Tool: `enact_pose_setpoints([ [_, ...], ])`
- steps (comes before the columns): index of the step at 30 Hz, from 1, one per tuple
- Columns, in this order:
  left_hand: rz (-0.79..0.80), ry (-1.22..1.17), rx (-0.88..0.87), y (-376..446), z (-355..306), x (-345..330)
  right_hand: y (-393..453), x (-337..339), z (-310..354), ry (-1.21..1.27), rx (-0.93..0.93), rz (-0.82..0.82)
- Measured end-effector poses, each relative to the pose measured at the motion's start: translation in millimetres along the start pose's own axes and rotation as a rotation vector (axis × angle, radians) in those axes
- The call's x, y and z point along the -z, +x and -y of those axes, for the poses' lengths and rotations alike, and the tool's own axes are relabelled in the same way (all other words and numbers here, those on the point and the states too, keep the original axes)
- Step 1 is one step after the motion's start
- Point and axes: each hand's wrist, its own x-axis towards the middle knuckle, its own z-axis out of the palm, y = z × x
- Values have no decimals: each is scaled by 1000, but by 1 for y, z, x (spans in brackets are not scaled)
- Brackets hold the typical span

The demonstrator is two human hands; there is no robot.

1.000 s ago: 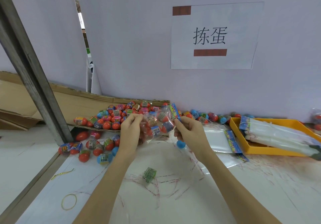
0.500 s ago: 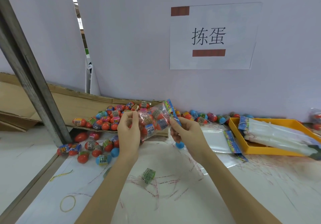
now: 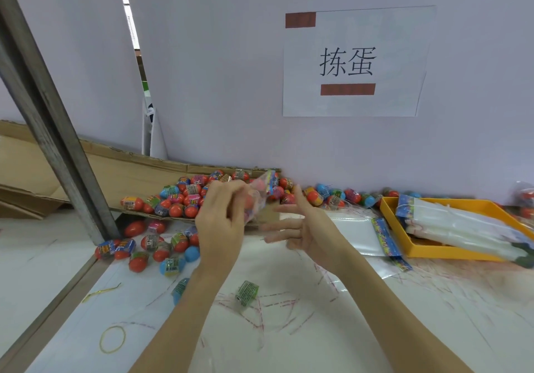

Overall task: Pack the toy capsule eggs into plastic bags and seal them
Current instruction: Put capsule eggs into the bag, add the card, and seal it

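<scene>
Filled bag [image 3: 258,196] of capsule eggs, blurred, held above the table [image 3: 318,329], pinched by left hand [image 3: 222,225], apparently at its edge. Right hand [image 3: 303,228] beside it, fingers spread, holding nothing.

paper sign [image 3: 355,61] on wall | rubber band [image 3: 112,339] on table | steel post [image 3: 49,124] at left

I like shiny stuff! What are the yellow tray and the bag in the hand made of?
The yellow tray looks like smooth hard plastic: even colour, stiff rim. The bag held by the left hand looks like thin clear plastic film: eggs show through it.
</scene>
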Motion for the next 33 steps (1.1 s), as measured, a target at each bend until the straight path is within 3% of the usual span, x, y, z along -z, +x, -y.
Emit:
enact_pose_setpoints([
  [2, 185, 63, -196, -7, -7, -8, 0, 2, 2, 133, -14, 64],
  [4, 321, 125, -355, -13, -13, -17, 1, 5, 2, 105, 76, 40],
  [7, 391, 69, -375, -15, -16, -20, -1, 9, 1, 15, 182, -83],
  [11, 254, -90, 41, -5, -14, -14, -1, 6, 4, -75, 207, -168],
  [14, 232, -131, 450, 3, -10, -12, -5, 1, 7, -139, 175, -46],
  [17, 320, -453, 858, 6, -5, -7, -6, -2, 8, -288, 157, -59],
  [19, 247, -639, 1022, 9, 0, -3, -7, -2, 8, -336, 162, -81],
  [25, 110, -699, 1018, 8, 3, -5, -8, 0, 7, -349, 155, -5],
  [31, 74, -516, 880, 8, 15, -4, -7, 18, 10, -315, 241, -26],
  [33, 46, -536, 916, 9, 15, -3, -7, 31, 21, -10, 341, -63],
])
